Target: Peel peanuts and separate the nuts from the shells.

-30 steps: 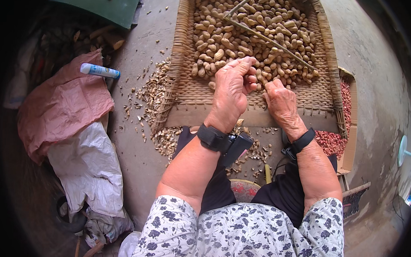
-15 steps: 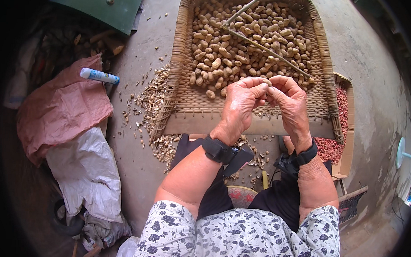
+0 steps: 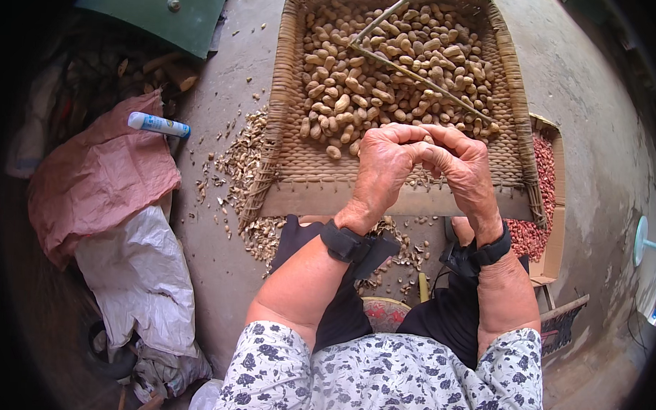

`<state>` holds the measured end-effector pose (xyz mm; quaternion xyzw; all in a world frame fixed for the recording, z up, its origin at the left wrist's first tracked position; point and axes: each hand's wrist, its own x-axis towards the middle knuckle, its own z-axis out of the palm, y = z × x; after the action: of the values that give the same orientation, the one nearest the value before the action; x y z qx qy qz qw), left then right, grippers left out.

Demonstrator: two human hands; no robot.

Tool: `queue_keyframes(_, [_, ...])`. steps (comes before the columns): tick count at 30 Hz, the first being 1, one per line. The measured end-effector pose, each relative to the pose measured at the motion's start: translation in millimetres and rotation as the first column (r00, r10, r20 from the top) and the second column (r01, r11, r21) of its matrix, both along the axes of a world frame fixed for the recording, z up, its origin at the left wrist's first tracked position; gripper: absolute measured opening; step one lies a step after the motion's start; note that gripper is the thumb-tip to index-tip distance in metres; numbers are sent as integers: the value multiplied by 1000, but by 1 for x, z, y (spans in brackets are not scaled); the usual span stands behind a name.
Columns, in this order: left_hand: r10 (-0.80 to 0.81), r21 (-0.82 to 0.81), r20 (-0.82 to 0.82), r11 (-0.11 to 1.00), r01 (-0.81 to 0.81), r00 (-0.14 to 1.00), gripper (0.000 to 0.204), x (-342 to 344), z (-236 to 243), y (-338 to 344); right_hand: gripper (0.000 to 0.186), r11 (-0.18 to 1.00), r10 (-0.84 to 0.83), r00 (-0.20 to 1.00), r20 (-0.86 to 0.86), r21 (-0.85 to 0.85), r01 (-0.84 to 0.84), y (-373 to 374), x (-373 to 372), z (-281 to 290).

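Above the near part of a woven wicker tray [image 3: 329, 173], my left hand [image 3: 384, 163] and my right hand [image 3: 465, 165] meet with fingertips together. Both are closed in a pinch around one peanut [image 3: 428, 140], of which only a small bit of tan shell shows between the fingers. The rest of it is hidden, and I cannot tell whether its shell is cracked. A heap of unshelled peanuts [image 3: 397, 77] fills the far part of the tray. Across the heap lies a thin forked stick [image 3: 426, 80].
Right of the tray, a cardboard box [image 3: 552, 249] holds reddish shelled kernels [image 3: 527, 239]. Broken shells [image 3: 258, 235] litter the floor to the left and beneath. Farther left are a pink sack [image 3: 105, 172], a white sack [image 3: 134, 263] and a blue-white spray can [image 3: 159, 124].
My fingertips have shifted slightly and drawn closer together, with the right fingers now reaching over toward the left. The peanut stays between them.
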<state>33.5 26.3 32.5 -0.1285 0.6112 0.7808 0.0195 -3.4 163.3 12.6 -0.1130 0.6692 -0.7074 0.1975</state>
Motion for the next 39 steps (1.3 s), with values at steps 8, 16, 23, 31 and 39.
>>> queue_keyframes(8, [16, -129, -97, 991, -28, 995, 16, 0, -7, 2, 20, 996, -91, 995, -37, -11, 90, -4, 6, 4])
queue_keyframes(16, [18, 192, 52, 981, -28, 998, 12, -3, -16, -1, 23, 997, -61, 994, -92, -57, 55, -4, 9, -5])
queue_keyframes(23, [49, 329, 113, 940, -84, 992, 16, -3, -25, -1, 14, 963, -218, 976, 20, -155, 218, -11, 13, -2])
queue_keyframes(31, [1, 550, 101, 834, -57, 995, 20, -5, -33, 1, 21, 947, -172, 955, 242, -227, 228, -7, 2, -6])
queue_keyframes(39, [4, 507, 130, 859, -70, 992, 26, -1, -29, -2, 19, 984, -3, 948, 319, -170, 60, -1, -2, -2])
